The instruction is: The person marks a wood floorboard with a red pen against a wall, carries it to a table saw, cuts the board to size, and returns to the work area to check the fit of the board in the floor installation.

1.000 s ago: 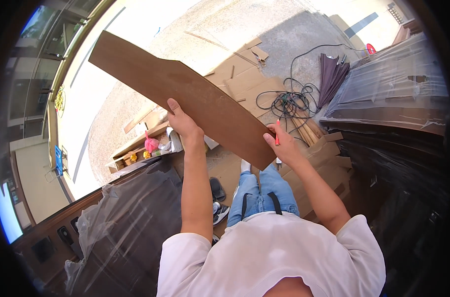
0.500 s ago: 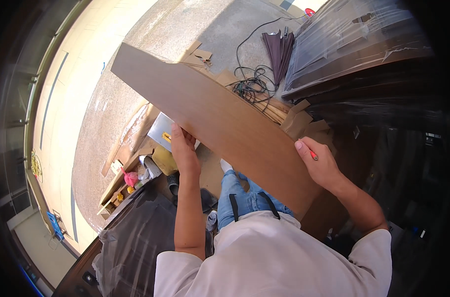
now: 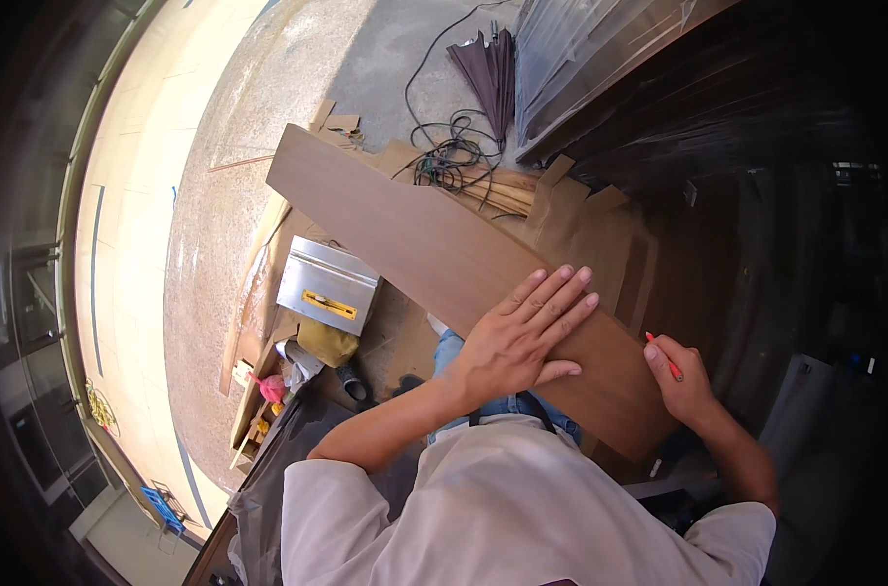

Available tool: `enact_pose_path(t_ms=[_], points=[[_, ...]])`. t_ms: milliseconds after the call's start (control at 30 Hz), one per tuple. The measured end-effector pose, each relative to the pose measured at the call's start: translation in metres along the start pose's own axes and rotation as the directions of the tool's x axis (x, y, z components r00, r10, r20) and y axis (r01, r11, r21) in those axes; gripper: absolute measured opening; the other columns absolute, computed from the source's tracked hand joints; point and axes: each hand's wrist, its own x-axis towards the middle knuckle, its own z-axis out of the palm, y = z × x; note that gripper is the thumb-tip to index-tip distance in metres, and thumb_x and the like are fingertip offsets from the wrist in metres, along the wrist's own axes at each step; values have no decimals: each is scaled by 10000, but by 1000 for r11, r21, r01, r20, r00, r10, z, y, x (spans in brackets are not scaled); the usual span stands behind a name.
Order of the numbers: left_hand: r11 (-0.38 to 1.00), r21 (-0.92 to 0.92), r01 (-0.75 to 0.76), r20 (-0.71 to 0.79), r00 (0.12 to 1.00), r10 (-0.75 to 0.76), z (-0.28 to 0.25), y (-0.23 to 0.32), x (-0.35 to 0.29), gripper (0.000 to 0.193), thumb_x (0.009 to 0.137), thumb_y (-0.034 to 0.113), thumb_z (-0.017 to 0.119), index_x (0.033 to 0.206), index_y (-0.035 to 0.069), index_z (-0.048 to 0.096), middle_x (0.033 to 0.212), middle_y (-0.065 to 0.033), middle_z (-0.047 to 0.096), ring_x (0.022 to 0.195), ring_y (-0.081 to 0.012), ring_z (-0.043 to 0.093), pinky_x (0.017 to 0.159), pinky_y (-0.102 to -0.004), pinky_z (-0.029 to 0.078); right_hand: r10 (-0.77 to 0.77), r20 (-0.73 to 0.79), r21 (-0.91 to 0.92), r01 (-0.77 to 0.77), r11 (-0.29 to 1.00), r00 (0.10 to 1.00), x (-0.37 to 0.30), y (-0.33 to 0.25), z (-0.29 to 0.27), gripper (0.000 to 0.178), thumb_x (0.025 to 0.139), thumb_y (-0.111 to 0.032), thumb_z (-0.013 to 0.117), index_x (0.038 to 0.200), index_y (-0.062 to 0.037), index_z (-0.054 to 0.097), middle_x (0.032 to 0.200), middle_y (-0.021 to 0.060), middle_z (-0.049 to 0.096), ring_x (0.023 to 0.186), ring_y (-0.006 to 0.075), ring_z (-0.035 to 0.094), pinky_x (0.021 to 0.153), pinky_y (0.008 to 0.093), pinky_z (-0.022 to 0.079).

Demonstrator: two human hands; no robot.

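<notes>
A long brown wooden board (image 3: 405,220) slants across the view from the upper left to the lower right, above my legs. My left hand (image 3: 527,337) lies flat on the board's face toward its near end, fingers stretched and a little apart. Beside the board's right edge, my right hand (image 3: 686,379) is closed around a red pencil-like marking tool (image 3: 665,357). Only the red ends of that tool show past the fingers. Whether the right hand touches the board, I cannot tell.
A silver metal box (image 3: 327,276) with a yellow-handled tool on it stands left of the board. Beyond lie a tangled dark cable (image 3: 454,161), a folded umbrella (image 3: 491,83) and wooden strips (image 3: 507,190). Cardboard (image 3: 586,230) and plastic-wrapped furniture (image 3: 600,73) are at the right.
My left hand has let go of the board's left edge and now rests flat on its face. The board sits lower and farther right; my right hand has moved right and down.
</notes>
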Motion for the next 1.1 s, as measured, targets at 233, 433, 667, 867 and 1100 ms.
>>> enact_pose_path(t_ms=[233, 433, 667, 867, 1100], points=[[511, 209, 834, -461, 545, -700, -18, -250, -53, 762, 1040, 546, 348, 1522, -43, 305, 1588, -285, 255, 1486, -408, 235, 1221, -475, 173, 174, -88, 100, -165, 981, 981, -81, 125, -33, 327, 1031, -273, 542, 914, 26, 604, 604, 154, 465, 540, 177, 477, 557, 350, 405], [217, 376, 901, -134, 285, -949, 79, -258, -218, 335, 882, 300, 662, 890, -17, 766, 836, -220, 727, 795, -380, 702, 817, -452, 531, 357, -210, 395, -255, 883, 910, -150, 295, -12, 371, 1028, -307, 540, 844, 14, 572, 626, 143, 505, 586, 184, 514, 589, 371, 436], [-120, 58, 991, 638, -130, -759, 320, -19, -192, 735, 827, 482, 637, 1338, -36, 534, 1299, -215, 602, 1217, -332, 562, 1034, -420, 419, 610, -282, 372, -502, 781, 740, -232, 480, 23, 339, 984, -304, 572, 919, 22, 638, 721, 214, 622, 645, 329, 629, 638, 431, 488], [-456, -219, 863, 853, -57, -518, 353, 33, 52, 1037, 871, 850, 327, 1523, 44, 361, 1522, -214, 435, 1415, -389, 394, 1161, -536, 280, 724, -329, 308, -656, 689, 606, -341, 558, 32, 369, 998, -344, 519, 929, -2, 642, 885, 262, 677, 887, 433, 671, 772, 493, 527], [691, -393, 607, 542, 760, -359, 399, 55, 311, 467, 990, 183, 574, 1401, -31, 516, 1401, -164, 570, 1213, -268, 592, 1068, -388, 455, 824, -364, 621, -546, 563, 435, -348, 613, 45, 353, 1034, -299, 478, 964, 17, 620, 988, 225, 683, 987, 399, 666, 815, 452, 522]])
